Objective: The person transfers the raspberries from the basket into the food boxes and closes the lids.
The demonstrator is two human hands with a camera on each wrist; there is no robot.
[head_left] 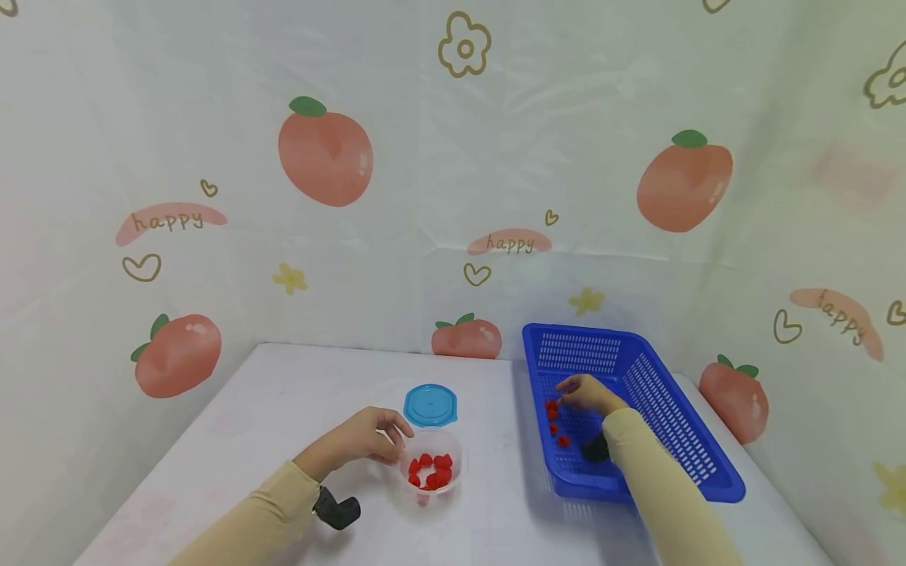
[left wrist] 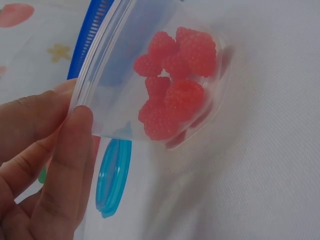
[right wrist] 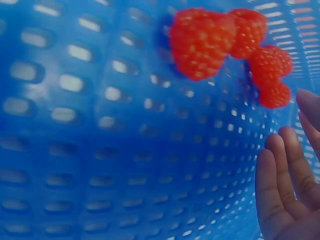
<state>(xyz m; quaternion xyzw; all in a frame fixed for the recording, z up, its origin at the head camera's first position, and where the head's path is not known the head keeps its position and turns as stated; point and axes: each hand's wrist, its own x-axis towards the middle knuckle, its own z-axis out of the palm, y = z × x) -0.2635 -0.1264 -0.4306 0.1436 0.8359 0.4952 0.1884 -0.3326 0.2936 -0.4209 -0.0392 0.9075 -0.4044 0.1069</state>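
Observation:
My left hand (head_left: 371, 436) pinches the rim of a clear plastic tub (left wrist: 112, 117), which stands on the table. Inside the tub lie several red raspberries (left wrist: 185, 100). Over the blue basket (head_left: 708, 491) my right hand (head_left: 586, 393) reaches in, thumb and fingers apart with nothing between them. Several more raspberries (right wrist: 202, 45) lie in a loose row along the basket's left side. In the right wrist view the fingertips (right wrist: 287, 135) are close to the smallest-looking berry at the end of that row.
A turquoise lid (head_left: 430, 405) lies flat on the white table (head_left: 297, 385), just behind the tub. The basket has raised perforated walls and stands to the right of the tub. A printed cloth (head_left: 396, 275) hangs behind and beside the table.

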